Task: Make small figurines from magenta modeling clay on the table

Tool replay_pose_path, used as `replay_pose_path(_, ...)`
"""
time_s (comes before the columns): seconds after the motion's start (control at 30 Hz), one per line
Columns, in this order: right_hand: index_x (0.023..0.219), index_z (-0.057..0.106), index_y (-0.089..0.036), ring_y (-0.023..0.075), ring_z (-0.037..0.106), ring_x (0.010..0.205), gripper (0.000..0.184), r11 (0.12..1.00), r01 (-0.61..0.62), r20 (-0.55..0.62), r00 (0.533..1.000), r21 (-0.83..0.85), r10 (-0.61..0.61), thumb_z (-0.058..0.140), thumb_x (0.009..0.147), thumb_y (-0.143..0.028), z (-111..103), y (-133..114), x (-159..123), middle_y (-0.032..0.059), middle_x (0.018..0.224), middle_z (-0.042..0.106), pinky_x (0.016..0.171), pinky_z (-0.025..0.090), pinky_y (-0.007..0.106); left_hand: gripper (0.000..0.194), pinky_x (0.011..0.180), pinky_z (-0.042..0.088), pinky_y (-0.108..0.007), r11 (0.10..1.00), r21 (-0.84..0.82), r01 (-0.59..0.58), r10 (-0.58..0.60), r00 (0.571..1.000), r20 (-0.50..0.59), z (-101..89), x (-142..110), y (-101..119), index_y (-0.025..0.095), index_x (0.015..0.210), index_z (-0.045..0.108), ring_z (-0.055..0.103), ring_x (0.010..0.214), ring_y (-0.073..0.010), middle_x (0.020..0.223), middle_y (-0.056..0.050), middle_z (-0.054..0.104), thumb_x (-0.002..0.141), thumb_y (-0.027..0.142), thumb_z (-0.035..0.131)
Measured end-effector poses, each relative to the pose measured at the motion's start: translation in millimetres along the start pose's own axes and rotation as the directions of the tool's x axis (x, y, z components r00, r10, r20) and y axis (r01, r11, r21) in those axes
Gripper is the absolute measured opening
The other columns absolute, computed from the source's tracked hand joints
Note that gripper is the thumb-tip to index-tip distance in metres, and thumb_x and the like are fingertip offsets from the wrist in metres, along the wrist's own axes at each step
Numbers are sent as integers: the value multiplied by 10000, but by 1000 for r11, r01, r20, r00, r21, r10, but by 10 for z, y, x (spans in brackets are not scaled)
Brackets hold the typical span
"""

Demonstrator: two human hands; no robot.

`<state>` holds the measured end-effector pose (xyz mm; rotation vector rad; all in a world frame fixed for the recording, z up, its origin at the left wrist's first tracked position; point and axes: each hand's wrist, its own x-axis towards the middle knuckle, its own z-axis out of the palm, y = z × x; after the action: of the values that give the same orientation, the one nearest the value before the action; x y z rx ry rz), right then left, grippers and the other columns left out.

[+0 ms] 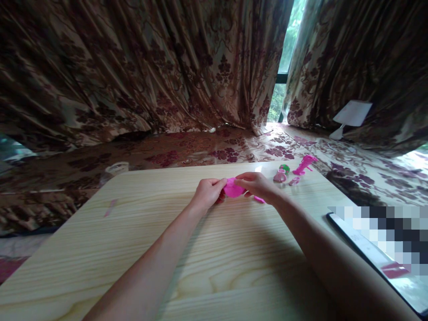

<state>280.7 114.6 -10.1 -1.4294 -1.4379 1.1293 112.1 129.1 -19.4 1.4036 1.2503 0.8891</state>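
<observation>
Between my two hands, above the far middle of the table, is a flat, roundish bright pink piece (pixel 234 187) that looks like modelling dough. My left hand (pixel 210 192) pinches its left edge with thumb and fingers. On the opposite side, my right hand (pixel 257 183) grips the upper right edge, fingertips lying over it. A small bright pink strip (pixel 259 199) lies on the tabletop just under my right hand. Something dark red shows below my left fingers, too small to name.
Toward the table's (pixel 143 232) far right corner sit a bright pink toy (pixel 304 165), a pale pink piece (pixel 280 175), a smaller pink piece (pixel 294 181) and a green item (pixel 284 168). A pink strip (pixel 109 208) lies left. A tablet-like device (pixel 371 249) is at right, partly pixelated.
</observation>
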Motion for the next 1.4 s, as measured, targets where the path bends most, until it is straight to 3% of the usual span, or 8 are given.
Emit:
replay_pose_path(0.23, 841, 700, -136, 91, 559, 538, 204, 999, -8, -8, 1000, 41, 8, 675, 689, -270, 0, 61, 10, 25, 651, 642, 457, 458, 166, 325, 406, 402, -223, 1000, -2, 6, -6, 1000, 3, 57, -3, 1, 129, 591, 600, 512, 395, -111, 445, -13, 561, 680, 441, 601)
replay_pose_path(0.37, 803, 689, -146, 85, 542, 522, 168, 996, -14, 0, 1000, 85, 14, 628, 721, -279, -25, 88, 24, 16, 626, 622, 459, 457, 171, 389, 416, 416, -250, 999, 31, -9, 9, 1000, -12, 9, 9, -15, 129, 611, 614, 536, 414, -136, 485, -40, 599, 749, 467, 482)
replay_pose_path(0.53, 828, 667, -142, 78, 523, 509, 163, 989, -24, -3, 1000, 149, 25, 598, 733, -256, -47, 126, 40, 6, 585, 580, 456, 445, 159, 167, 575, 439, -230, 983, 121, -139, 142, 990, -14, -123, 19, -58, 156, 693, 689, 599, 644, -150, 691, -26, 688, 667, 214, 535)
replay_pose_path(0.73, 832, 662, -129, 67, 498, 499, 178, 980, -14, 36, 999, 197, 7, 576, 744, -257, -30, 112, 15, 7, 590, 561, 449, 414, 157, 346, 710, 455, -252, 967, 96, -234, 227, 970, 83, -117, -5, -74, 156, 990, 663, 614, 781, -154, 891, -41, 699, 684, 156, 502)
replay_pose_path(0.83, 893, 649, -119, 63, 491, 502, 204, 963, -2, 61, 998, 269, -15, 584, 738, -235, -22, 82, -10, 5, 587, 555, 466, 406, 162, 402, 770, 454, -261, 931, 76, -356, 346, 930, 123, -95, -29, -66, 154, 1096, 596, 603, 867, -158, 1009, -61, 669, 697, 176, 550)
replay_pose_path(1.07, 820, 625, -126, 47, 458, 513, 161, 856, -34, 144, 988, 515, -48, 642, 723, -254, -31, 12, -47, -9, 622, 536, 484, 377, 167, 446, 845, 444, -290, 884, -2, -468, 467, 882, 61, -68, -27, -79, 186, 1138, 537, 547, 1030, -185, 1172, -81, 585, 699, 117, 568)
replay_pose_path(1.23, 831, 620, -137, 46, 468, 533, 167, 818, -33, 171, 982, 574, -80, 654, 727, -264, -19, -35, -76, -10, 648, 546, 519, 396, 176, 439, 801, 482, -319, 907, -289, -306, 352, 928, 122, -3, -101, -22, 212, 1123, 499, 602, 955, -182, 1119, -61, 611, 705, 142, 617)
replay_pose_path(1.4, 979, 604, -158, 94, 551, 608, 281, 943, 44, 67, 995, 329, -70, 561, 803, -374, -24, -99, -131, 33, 742, 596, 564, 459, 233, 374, 697, 522, -304, 887, -457, -65, 137, 982, 128, 6, -173, 46, 172, 1037, 540, 656, 727, -158, 906, -50, 666, 687, 171, 672)
